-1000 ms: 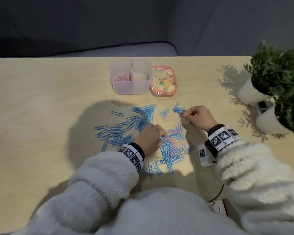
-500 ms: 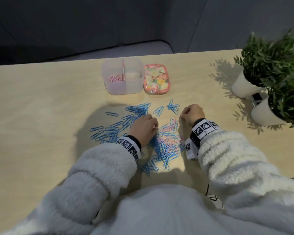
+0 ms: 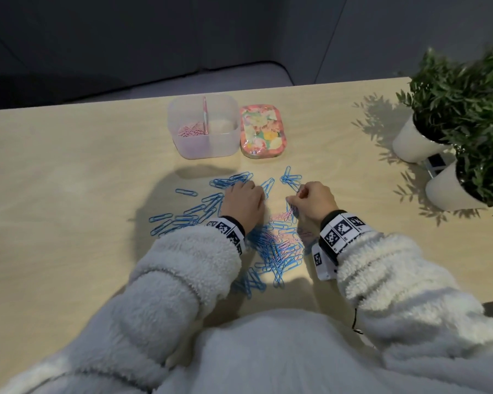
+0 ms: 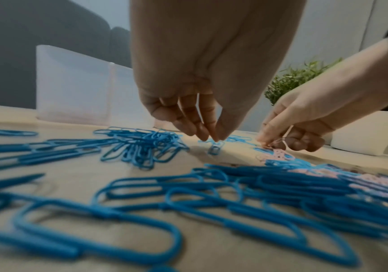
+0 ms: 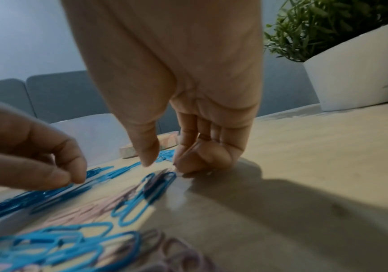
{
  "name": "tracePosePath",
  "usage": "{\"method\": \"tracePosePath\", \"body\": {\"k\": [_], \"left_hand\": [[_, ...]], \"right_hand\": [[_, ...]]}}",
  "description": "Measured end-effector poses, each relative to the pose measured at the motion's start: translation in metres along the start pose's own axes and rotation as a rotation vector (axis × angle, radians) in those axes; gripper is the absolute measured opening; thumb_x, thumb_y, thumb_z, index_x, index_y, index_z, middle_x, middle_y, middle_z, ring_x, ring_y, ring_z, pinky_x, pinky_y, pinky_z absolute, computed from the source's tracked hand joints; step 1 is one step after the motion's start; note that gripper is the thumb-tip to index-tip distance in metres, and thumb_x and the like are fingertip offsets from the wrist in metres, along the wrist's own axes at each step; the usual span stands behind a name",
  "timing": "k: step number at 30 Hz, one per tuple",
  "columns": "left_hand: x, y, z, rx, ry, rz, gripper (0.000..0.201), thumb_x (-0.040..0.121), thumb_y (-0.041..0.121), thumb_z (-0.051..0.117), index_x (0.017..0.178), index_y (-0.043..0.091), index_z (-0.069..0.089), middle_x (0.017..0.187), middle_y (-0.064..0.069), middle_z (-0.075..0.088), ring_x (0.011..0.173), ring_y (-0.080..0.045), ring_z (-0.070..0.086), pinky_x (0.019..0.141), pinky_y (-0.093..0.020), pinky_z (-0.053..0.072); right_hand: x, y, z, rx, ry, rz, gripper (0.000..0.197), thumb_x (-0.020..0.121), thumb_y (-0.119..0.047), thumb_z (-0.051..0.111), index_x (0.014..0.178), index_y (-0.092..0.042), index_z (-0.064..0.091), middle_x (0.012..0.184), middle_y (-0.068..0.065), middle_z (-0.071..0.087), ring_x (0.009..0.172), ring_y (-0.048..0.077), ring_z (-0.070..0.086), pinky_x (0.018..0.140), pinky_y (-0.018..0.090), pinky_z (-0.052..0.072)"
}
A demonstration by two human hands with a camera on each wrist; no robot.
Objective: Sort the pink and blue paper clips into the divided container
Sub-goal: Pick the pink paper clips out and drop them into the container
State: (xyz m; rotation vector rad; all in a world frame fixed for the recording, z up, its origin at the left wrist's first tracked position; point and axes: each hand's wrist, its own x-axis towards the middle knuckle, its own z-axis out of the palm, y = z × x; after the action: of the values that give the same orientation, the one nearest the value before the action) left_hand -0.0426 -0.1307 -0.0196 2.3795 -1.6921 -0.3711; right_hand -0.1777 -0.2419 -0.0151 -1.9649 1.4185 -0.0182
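A clear divided container (image 3: 227,143) stands at the far middle of the table, with pink clips (image 3: 190,132) in its left compartment. Blue paper clips (image 3: 182,216) lie scattered to the left, and a mixed pink and blue pile (image 3: 279,247) sits between my wrists. My left hand (image 3: 256,194) reaches past the pile; its fingertips (image 4: 220,135) pinch one small blue clip (image 4: 214,149) standing on the table. My right hand (image 3: 292,199) is curled at the pile's far right edge and holds pink clips (image 4: 283,140) in its fingers (image 5: 199,162).
A floral lid (image 3: 262,132) lies right of the container. Two white pots with green plants (image 3: 413,143) (image 3: 450,191) stand at the right edge. A small cluster of blue clips (image 3: 291,179) lies just beyond my right hand. A dark sofa is behind the table.
My left hand has moved forward from the mixed pile towards the far blue clips. My right hand has stayed near the small blue cluster. The head view has shifted.
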Motion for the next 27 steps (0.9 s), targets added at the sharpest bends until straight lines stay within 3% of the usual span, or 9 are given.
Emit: {"method": "tracePosePath", "body": {"k": [4, 6, 13, 17, 20, 22, 24, 25, 27], "left_hand": [[0.0, 0.021, 0.004, -0.021, -0.075, 0.032, 0.029, 0.09, 0.042, 0.049, 0.106, 0.02, 0.06, 0.115, -0.002, 0.057, 0.114, -0.026, 0.047, 0.095, -0.037, 0.033], [0.002, 0.027, 0.007, -0.042, -0.155, 0.04, 0.031, 0.088, 0.04, 0.054, 0.109, 0.017, 0.058, 0.118, -0.005, 0.055, 0.116, -0.026, 0.046, 0.095, -0.037, 0.034], [0.0, 0.026, 0.007, -0.184, -0.209, 0.001, 0.016, 0.091, 0.011, 0.052, 0.103, 0.002, 0.057, 0.113, -0.017, 0.055, 0.107, -0.032, 0.05, 0.091, -0.041, 0.044], [-0.002, 0.015, -0.002, -0.307, -0.186, -0.078, 0.017, 0.093, 0.02, 0.05, 0.09, 0.005, 0.057, 0.099, -0.016, 0.063, 0.092, -0.031, 0.057, 0.083, -0.04, 0.046], [-0.002, 0.001, -0.004, -0.503, -0.119, -0.17, 0.012, 0.091, 0.018, 0.055, 0.091, 0.008, 0.062, 0.093, -0.009, 0.065, 0.084, -0.022, 0.057, 0.077, -0.028, 0.044], [-0.002, -0.008, -0.008, -0.647, -0.115, -0.214, 0.01, 0.088, 0.01, 0.058, 0.093, 0.005, 0.065, 0.084, -0.006, 0.063, 0.075, -0.015, 0.055, 0.068, -0.018, 0.043], [-0.003, -0.014, -0.014, -0.812, -0.148, -0.267, 0.011, 0.087, 0.003, 0.059, 0.094, 0.0, 0.066, 0.074, -0.004, 0.059, 0.06, -0.003, 0.057, 0.057, -0.004, 0.042], [-0.005, -0.016, -0.017, -0.921, -0.182, -0.302, 0.01, 0.087, 0.0, 0.057, 0.094, -0.001, 0.064, 0.07, -0.003, 0.059, 0.055, 0.002, 0.058, 0.054, -0.002, 0.044], [-0.009, -0.018, -0.023, -1.178, -0.26, -0.383, 0.011, 0.088, -0.008, 0.051, 0.093, -0.001, 0.058, 0.071, -0.007, 0.059, 0.055, -0.006, 0.062, 0.053, -0.011, 0.054]], "right_hand": [[0.004, -0.003, 0.005, -0.049, -0.011, 0.03, 0.007, 0.079, -0.013, 0.064, 0.073, -0.015, 0.058, 0.097, 0.016, 0.068, 0.094, 0.032, 0.063, 0.071, 0.025, 0.037], [0.004, -0.005, 0.006, -0.049, -0.033, 0.046, 0.006, 0.08, -0.01, 0.058, 0.076, -0.013, 0.06, 0.099, 0.018, 0.068, 0.095, 0.032, 0.062, 0.071, 0.025, 0.038], [0.003, -0.008, 0.004, -0.023, -0.129, 0.032, 0.033, 0.081, -0.004, 0.049, 0.051, -0.016, 0.04, 0.068, 0.01, 0.052, 0.072, 0.025, 0.05, 0.066, 0.026, 0.036], [0.006, -0.007, -0.004, 0.027, -0.112, -0.051, 0.027, 0.085, -0.006, 0.043, 0.059, -0.008, 0.048, 0.068, 0.014, 0.054, 0.067, 0.023, 0.051, 0.064, 0.028, 0.04], [0.004, -0.008, -0.007, 0.305, -0.08, -0.035, 0.024, 0.089, 0.001, 0.041, 0.069, -0.009, 0.05, 0.061, 0.013, 0.052, 0.048, 0.013, 0.055, 0.05, 0.025, 0.044], [0.0, -0.009, -0.009, 0.626, -0.125, 0.07, 0.029, 0.091, 0.008, 0.034, 0.073, -0.008, 0.049, 0.06, 0.01, 0.045, 0.041, 0.02, 0.048, 0.035, 0.017, 0.037], [-0.004, -0.011, -0.014, 0.809, -0.194, 0.198, 0.029, 0.092, 0.006, 0.028, 0.08, -0.003, 0.054, 0.061, 0.01, 0.041, 0.037, 0.017, 0.045, 0.033, 0.014, 0.036], [-0.006, -0.011, -0.016, 0.86, -0.236, 0.262, 0.029, 0.092, 0.002, 0.027, 0.083, -0.002, 0.054, 0.059, 0.007, 0.041, 0.033, 0.012, 0.045, 0.034, 0.014, 0.038], [-0.01, -0.011, -0.022, 1.021, -0.331, 0.38, 0.029, 0.092, -0.006, 0.028, 0.076, -0.006, 0.052, 0.047, 0.001, 0.045, 0.031, 0.009, 0.045, 0.036, 0.014, 0.042]]}}
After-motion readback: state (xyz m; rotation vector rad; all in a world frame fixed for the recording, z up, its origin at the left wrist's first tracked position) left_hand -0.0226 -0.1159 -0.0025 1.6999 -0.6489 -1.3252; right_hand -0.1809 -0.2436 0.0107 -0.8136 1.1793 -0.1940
